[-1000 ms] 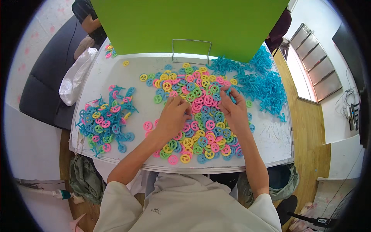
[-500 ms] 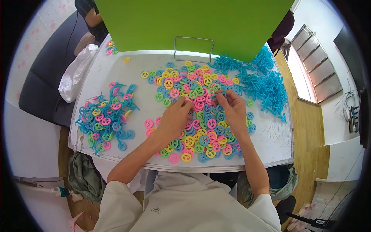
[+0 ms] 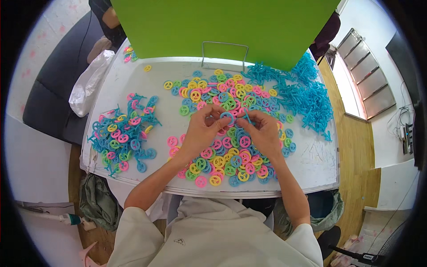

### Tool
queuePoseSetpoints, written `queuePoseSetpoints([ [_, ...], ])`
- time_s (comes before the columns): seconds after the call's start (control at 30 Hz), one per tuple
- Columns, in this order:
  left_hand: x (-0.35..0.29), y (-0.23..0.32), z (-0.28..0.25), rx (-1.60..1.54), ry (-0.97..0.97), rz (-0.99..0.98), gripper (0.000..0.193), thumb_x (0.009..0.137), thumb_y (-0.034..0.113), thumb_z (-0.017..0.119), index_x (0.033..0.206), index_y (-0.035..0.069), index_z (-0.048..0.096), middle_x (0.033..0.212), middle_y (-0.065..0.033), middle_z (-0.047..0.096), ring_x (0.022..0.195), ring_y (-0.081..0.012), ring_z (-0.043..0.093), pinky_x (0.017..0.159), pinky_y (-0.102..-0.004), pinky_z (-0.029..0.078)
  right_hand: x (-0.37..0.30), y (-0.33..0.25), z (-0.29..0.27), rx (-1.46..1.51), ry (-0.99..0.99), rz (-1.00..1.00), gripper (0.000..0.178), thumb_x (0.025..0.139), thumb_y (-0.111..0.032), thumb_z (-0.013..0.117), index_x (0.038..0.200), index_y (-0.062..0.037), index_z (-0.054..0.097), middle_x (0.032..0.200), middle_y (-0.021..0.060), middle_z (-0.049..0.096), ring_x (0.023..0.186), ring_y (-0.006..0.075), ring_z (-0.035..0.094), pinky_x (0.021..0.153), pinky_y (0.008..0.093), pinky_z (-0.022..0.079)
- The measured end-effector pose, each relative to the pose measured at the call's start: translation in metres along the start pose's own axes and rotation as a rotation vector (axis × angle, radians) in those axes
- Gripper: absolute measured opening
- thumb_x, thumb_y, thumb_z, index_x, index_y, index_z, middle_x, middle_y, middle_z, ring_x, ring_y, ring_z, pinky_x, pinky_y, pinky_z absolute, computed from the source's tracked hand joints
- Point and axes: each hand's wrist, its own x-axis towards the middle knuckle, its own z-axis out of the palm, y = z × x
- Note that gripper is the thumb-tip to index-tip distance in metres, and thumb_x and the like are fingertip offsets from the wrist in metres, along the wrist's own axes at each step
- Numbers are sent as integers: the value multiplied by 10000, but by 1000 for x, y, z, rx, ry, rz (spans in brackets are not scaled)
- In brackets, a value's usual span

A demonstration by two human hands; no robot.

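Observation:
My left hand [image 3: 203,130] pinches a light-blue plastic wheel [image 3: 227,118] between thumb and fingers, lifted over the heap. Close beside it, my right hand [image 3: 263,133] is closed on a thin blue plastic stick piece [image 3: 247,116]. The two hands nearly meet; whether the stick touches the wheel I cannot tell. Beneath them spreads a heap of small spoked wheels [image 3: 217,162] in pink, yellow, green and blue. To the left lies a pile of blue stick pieces with wheels on them [image 3: 119,139].
Loose blue stick pieces [image 3: 311,104] are heaped at the right back of the white table [image 3: 311,164]. A green panel [image 3: 222,26] stands along the far edge, with a wire stand [image 3: 225,42] before it. A silvery bag [image 3: 91,84] hangs at the left edge; a person's arm [image 3: 110,18] shows beyond.
My left hand has picked a light-blue wheel from the heap and raised it toward the right hand. The right hand, still holding the stick piece, has shifted slightly left and down.

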Motion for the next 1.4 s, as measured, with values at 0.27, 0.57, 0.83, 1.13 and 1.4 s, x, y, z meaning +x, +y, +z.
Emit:
queuePoseSetpoints([
  [0.27, 2, -14, 3, -36, 14, 5, 112, 877, -16, 587, 941, -4, 495, 845, -76, 614, 751, -115, 620, 646, -258, 535, -6, 5, 15, 35, 18, -75, 129, 837, -39, 676, 959, -6, 650, 843, 31, 670, 791, 69, 605, 676, 216, 470],
  [0.57, -3, -18, 6, 29, 20, 49, 169, 844, -119, 526, 931, 18, 481, 843, -38, 569, 774, -93, 559, 706, -249, 482, -4, 6, 15, 65, -57, 43, 152, 847, -53, 676, 980, 5, 631, 848, 45, 673, 786, 88, 625, 687, 225, 489],
  [0.83, -1, -25, 3, 87, 11, 93, 171, 842, -109, 541, 915, 32, 476, 852, -29, 562, 803, -79, 549, 716, -245, 467, -2, 1, 14, 152, -87, 140, 195, 856, -83, 680, 1006, 25, 619, 857, 61, 676, 783, 113, 653, 709, 230, 516],
  [1.13, 2, -17, 4, 51, 48, 57, 137, 852, -46, 583, 947, 20, 509, 813, -27, 554, 713, -82, 544, 629, -233, 454, -4, -1, 13, 90, -21, 112, 225, 838, -74, 691, 1052, -33, 637, 880, 85, 687, 800, 142, 669, 696, 247, 528],
  [1.4, 1, -3, 5, -115, -25, -22, 237, 937, 47, 537, 1156, -4, 609, 989, -99, 659, 875, -129, 642, 726, -248, 546, -2, -8, 7, -321, 98, -282, 180, 808, -90, 710, 978, -38, 683, 824, 104, 713, 754, 176, 705, 652, 267, 533],
])
